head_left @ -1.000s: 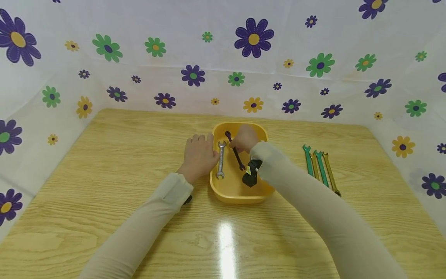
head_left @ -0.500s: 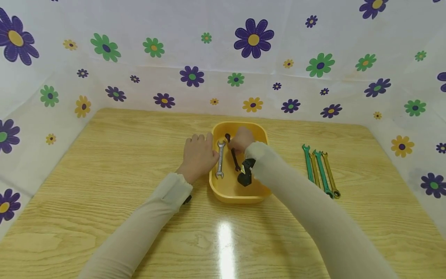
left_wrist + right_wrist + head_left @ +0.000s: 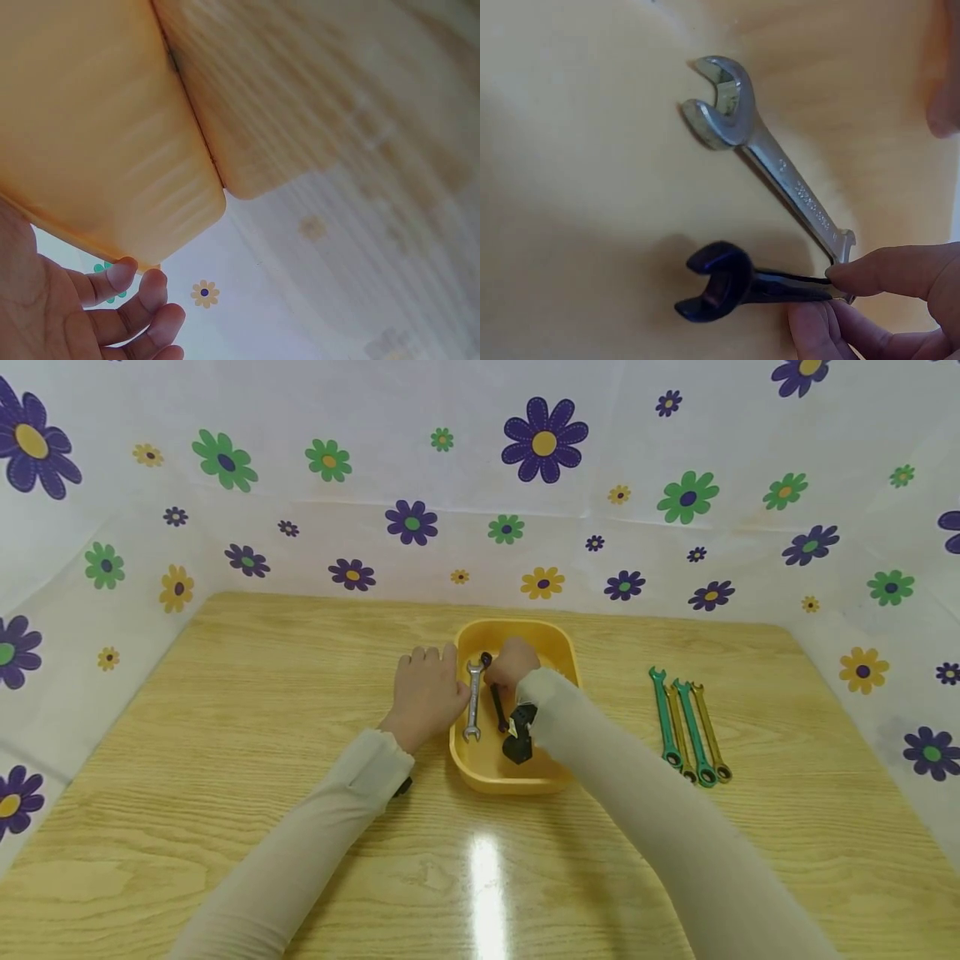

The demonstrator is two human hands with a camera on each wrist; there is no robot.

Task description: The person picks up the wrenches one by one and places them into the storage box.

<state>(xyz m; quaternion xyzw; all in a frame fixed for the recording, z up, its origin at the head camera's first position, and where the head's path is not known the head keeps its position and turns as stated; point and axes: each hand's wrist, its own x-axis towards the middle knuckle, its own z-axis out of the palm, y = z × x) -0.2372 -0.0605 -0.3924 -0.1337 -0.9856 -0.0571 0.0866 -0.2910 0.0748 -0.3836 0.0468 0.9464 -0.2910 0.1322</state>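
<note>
A yellow plastic bin (image 3: 510, 787) stands on the wooden table. Against its left side rests my left hand (image 3: 425, 693), fingers extended and the thumb at the rim. The left wrist view shows those fingers (image 3: 120, 277) loosely bent by the bin's outer wall. Inside the bin, my right hand (image 3: 513, 662) pinches a dark, nearly black wrench (image 3: 498, 708) between thumb and fingers. Its open jaw end faces the right wrist camera, while the hand covers part of its shaft. Beside it on the left lies a silver double open-end wrench (image 3: 473, 702), flat on the bin floor.
Right of the bin, two green wrenches (image 3: 694, 731) and two gold wrenches (image 3: 709, 731) lie alternating, side by side on the wooden table (image 3: 300, 643). A white cloth with printed flowers (image 3: 315, 410) hangs behind and at both sides.
My right hand has moved left inside the bin, bringing the dark wrench closer alongside the silver one. The left hand has stayed at the bin's left rim.
</note>
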